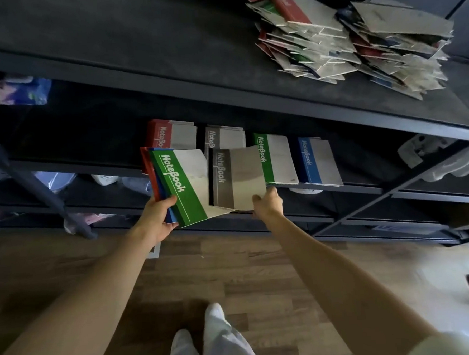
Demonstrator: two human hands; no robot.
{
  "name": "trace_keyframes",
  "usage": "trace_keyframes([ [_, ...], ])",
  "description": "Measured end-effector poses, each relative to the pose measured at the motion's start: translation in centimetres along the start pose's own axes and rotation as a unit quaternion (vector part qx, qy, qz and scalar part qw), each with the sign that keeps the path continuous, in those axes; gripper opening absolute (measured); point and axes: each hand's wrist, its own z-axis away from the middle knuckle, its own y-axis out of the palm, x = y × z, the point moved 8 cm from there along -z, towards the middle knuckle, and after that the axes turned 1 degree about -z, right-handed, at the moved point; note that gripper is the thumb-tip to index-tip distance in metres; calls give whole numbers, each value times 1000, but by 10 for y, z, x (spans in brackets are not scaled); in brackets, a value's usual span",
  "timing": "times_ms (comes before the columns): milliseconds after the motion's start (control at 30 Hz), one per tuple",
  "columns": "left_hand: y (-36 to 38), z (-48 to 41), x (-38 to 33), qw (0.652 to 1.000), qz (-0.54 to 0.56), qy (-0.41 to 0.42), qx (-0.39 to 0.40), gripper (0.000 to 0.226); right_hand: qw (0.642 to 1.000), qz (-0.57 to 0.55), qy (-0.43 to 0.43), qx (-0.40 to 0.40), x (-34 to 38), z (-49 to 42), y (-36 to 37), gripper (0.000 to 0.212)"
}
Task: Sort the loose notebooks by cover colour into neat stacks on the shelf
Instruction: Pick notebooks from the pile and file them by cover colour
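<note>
Dark metal shelf ahead: my left hand grips a fanned green-topped notebook bundle, right hand corner-pinches a grey-striped notebook that may slip.

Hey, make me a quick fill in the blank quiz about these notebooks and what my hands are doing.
The left hand grips a bundle of notebooks whose top cover is ____.
The notebook in the right hand has a ____ cover.
The rightmost sorted stack is ____.
The messy pile lies one level ____ that stack.
Missing words: green; grey; blue; above.
</note>
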Motion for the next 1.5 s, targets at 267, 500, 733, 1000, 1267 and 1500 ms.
trace_keyframes([
  [267,-13,-34,-17,999,14,-15,-29,41,998,-38,39,-20,18,-72,3,20],
  [500,-16,-52,-33,998,35,-19,-54,43,984,-129,118,24,25,-103,40,11],
  [733,-19,-55,-33,999,2,-29,-46,37,950,-256,176,40,24,-112,66,9],
  [1000,-9,-46,-29,998,-51,-29,-19,27,952,-123,164,226,22,-66,75,13],
  [1267,35,-18,-5,997,-64,-9,32,25,951,-137,50,272,13,-11,42,4],
  [1500,75,4,31,992,-81,-22,91,42,959,-154,80,224,-47,6,-13,37],
])
